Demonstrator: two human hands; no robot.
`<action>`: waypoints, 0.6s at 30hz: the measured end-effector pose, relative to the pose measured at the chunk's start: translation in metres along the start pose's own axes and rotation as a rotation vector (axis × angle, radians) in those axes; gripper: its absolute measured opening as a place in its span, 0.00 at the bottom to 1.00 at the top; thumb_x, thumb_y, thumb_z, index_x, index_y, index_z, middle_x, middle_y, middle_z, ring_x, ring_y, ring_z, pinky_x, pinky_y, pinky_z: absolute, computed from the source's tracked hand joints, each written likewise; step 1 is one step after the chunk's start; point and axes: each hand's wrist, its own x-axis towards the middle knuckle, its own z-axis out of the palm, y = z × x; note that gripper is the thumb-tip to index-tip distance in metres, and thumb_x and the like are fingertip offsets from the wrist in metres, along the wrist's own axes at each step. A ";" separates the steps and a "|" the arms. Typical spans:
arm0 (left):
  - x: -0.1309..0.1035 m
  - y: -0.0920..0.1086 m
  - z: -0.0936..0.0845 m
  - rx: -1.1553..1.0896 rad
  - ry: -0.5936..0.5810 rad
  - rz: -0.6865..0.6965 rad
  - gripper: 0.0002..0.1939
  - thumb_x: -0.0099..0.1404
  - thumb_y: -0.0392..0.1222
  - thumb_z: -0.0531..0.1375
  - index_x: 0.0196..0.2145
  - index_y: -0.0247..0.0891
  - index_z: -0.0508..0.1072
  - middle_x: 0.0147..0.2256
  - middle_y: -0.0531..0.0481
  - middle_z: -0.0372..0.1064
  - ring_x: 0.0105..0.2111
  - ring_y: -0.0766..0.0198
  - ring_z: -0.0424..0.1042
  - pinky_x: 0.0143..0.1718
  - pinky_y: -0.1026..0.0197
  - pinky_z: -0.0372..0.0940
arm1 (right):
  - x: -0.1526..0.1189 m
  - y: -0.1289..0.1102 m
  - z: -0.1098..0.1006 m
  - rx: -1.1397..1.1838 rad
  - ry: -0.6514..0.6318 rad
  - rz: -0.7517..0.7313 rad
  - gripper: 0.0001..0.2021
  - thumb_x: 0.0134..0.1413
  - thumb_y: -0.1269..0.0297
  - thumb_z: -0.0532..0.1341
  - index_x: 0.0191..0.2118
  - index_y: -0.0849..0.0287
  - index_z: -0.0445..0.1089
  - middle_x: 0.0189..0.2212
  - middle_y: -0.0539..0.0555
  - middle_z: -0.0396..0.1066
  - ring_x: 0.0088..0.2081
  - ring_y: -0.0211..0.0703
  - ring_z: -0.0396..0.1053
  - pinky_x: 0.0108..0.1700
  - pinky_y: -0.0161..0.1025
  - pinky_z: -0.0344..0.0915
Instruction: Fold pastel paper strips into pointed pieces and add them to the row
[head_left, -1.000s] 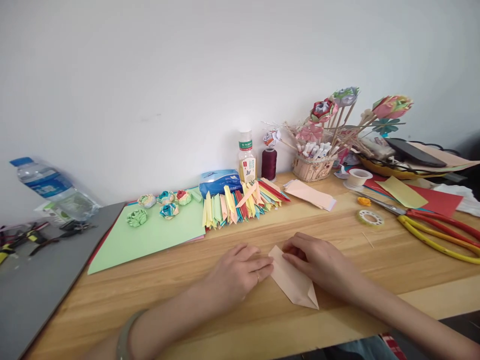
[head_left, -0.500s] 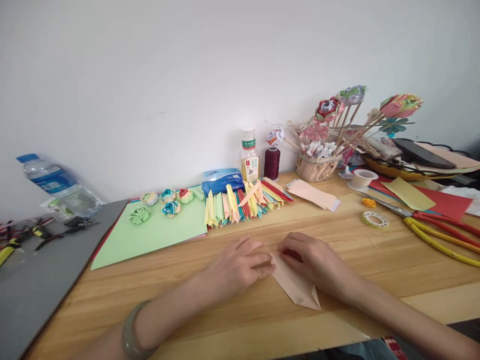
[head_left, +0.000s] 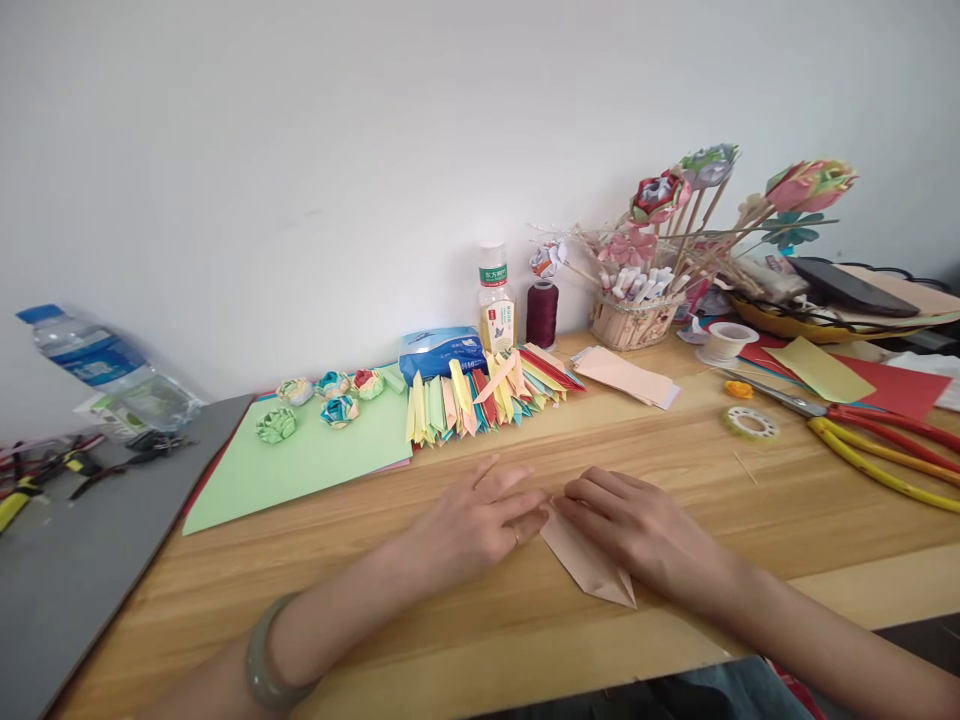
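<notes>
A pale pink paper piece [head_left: 583, 562] with folded corners lies on the wooden table between my hands. My left hand [head_left: 491, 515] touches its upper left tip with thumb and index finger, the other fingers spread. Over the paper's upper right edge rests my right hand [head_left: 626, 515], its fingers close together and pressing down on it, hiding part of that edge. Behind my hands lies a row of folded colored paper strips [head_left: 442, 405]. A stack of pale pink paper [head_left: 626, 378] sits further right.
Paper flowers [head_left: 277, 426] sit on green sheets [head_left: 300, 480] at left. A blue tissue pack [head_left: 442, 352], a drink bottle [head_left: 496, 310] and a flower basket [head_left: 634, 322] stand behind. Scissors [head_left: 825, 410] and a tape roll [head_left: 751, 422] are at right.
My right hand's fingers have flattened and slid over the paper's right edge, covering more of it. The view has shifted slightly.
</notes>
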 end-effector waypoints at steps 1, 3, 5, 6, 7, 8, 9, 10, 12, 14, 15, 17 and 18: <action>0.000 0.000 -0.001 -0.006 -0.009 0.007 0.13 0.71 0.36 0.51 0.51 0.39 0.68 0.50 0.48 0.69 0.56 0.56 0.59 0.58 0.45 0.53 | 0.000 0.000 0.000 -0.025 0.006 -0.020 0.14 0.63 0.74 0.48 0.37 0.63 0.70 0.31 0.58 0.69 0.33 0.45 0.63 0.32 0.41 0.62; 0.001 -0.002 -0.004 -0.013 -0.023 0.025 0.15 0.72 0.36 0.48 0.52 0.38 0.67 0.50 0.50 0.69 0.58 0.56 0.57 0.59 0.44 0.51 | 0.000 -0.001 0.000 -0.060 0.022 -0.057 0.14 0.63 0.75 0.47 0.36 0.64 0.70 0.30 0.58 0.68 0.31 0.45 0.62 0.31 0.41 0.62; 0.002 -0.003 -0.007 -0.005 -0.017 0.049 0.15 0.73 0.35 0.46 0.53 0.37 0.66 0.50 0.51 0.69 0.59 0.56 0.56 0.60 0.43 0.49 | 0.000 -0.001 0.001 -0.080 0.034 -0.081 0.14 0.62 0.76 0.47 0.36 0.65 0.70 0.29 0.58 0.68 0.31 0.45 0.61 0.30 0.41 0.61; 0.002 -0.003 -0.007 0.002 -0.017 0.057 0.16 0.73 0.35 0.45 0.53 0.37 0.66 0.51 0.52 0.69 0.59 0.56 0.56 0.60 0.43 0.48 | 0.000 -0.001 0.001 -0.084 0.035 -0.087 0.14 0.62 0.76 0.47 0.37 0.66 0.70 0.29 0.58 0.68 0.30 0.45 0.61 0.30 0.41 0.61; 0.002 -0.004 -0.008 0.012 -0.023 0.065 0.16 0.73 0.35 0.46 0.53 0.37 0.66 0.51 0.52 0.69 0.60 0.56 0.55 0.61 0.43 0.47 | 0.000 0.000 0.001 -0.085 0.031 -0.091 0.15 0.62 0.76 0.47 0.38 0.66 0.70 0.29 0.58 0.68 0.30 0.45 0.61 0.30 0.42 0.61; 0.002 -0.004 -0.008 0.022 -0.033 0.071 0.15 0.73 0.35 0.46 0.53 0.37 0.66 0.52 0.51 0.68 0.60 0.56 0.54 0.61 0.43 0.47 | 0.000 0.000 0.002 -0.083 0.026 -0.095 0.15 0.62 0.76 0.46 0.38 0.67 0.70 0.29 0.58 0.68 0.31 0.45 0.61 0.30 0.42 0.61; 0.002 -0.004 -0.007 0.031 -0.041 0.076 0.15 0.72 0.35 0.47 0.53 0.37 0.66 0.52 0.51 0.68 0.60 0.56 0.54 0.61 0.43 0.46 | -0.001 0.000 0.002 -0.079 0.022 -0.100 0.15 0.63 0.76 0.46 0.39 0.67 0.70 0.29 0.58 0.68 0.31 0.45 0.60 0.30 0.42 0.62; 0.002 -0.004 -0.007 0.039 -0.051 0.077 0.15 0.72 0.35 0.47 0.53 0.38 0.66 0.52 0.51 0.67 0.61 0.56 0.53 0.61 0.43 0.46 | -0.001 0.000 0.002 -0.072 0.021 -0.105 0.15 0.63 0.76 0.46 0.39 0.67 0.70 0.29 0.59 0.68 0.31 0.45 0.60 0.30 0.42 0.62; 0.002 -0.004 -0.007 0.047 -0.062 0.075 0.15 0.72 0.35 0.47 0.53 0.38 0.66 0.52 0.52 0.68 0.60 0.57 0.54 0.61 0.43 0.46 | -0.001 0.000 0.003 -0.059 0.019 -0.115 0.15 0.62 0.76 0.46 0.39 0.68 0.70 0.29 0.59 0.67 0.31 0.46 0.60 0.29 0.43 0.62; 0.002 -0.004 -0.007 0.042 -0.067 0.069 0.15 0.72 0.35 0.47 0.53 0.38 0.66 0.52 0.51 0.68 0.60 0.57 0.55 0.61 0.43 0.47 | -0.001 0.000 0.004 -0.057 0.016 -0.127 0.16 0.62 0.76 0.45 0.39 0.68 0.70 0.29 0.59 0.67 0.31 0.46 0.60 0.29 0.43 0.62; 0.002 -0.004 -0.007 0.034 -0.069 0.068 0.15 0.72 0.35 0.47 0.53 0.38 0.66 0.52 0.51 0.68 0.59 0.57 0.56 0.61 0.43 0.47 | 0.000 0.000 0.004 -0.058 0.006 -0.129 0.15 0.62 0.76 0.46 0.39 0.68 0.70 0.29 0.59 0.67 0.31 0.46 0.60 0.30 0.43 0.62; 0.002 -0.004 -0.008 0.018 -0.069 0.066 0.15 0.72 0.34 0.47 0.53 0.37 0.66 0.52 0.50 0.68 0.59 0.56 0.56 0.60 0.42 0.48 | 0.001 0.001 0.003 -0.052 -0.022 -0.123 0.15 0.62 0.76 0.46 0.39 0.67 0.70 0.29 0.58 0.67 0.31 0.46 0.61 0.31 0.43 0.63; 0.003 -0.003 -0.008 0.011 -0.068 0.068 0.15 0.72 0.34 0.47 0.53 0.37 0.66 0.52 0.50 0.68 0.59 0.56 0.57 0.60 0.41 0.48 | 0.001 0.001 0.002 -0.038 -0.044 -0.111 0.15 0.62 0.76 0.47 0.40 0.66 0.70 0.30 0.58 0.67 0.32 0.46 0.61 0.32 0.43 0.63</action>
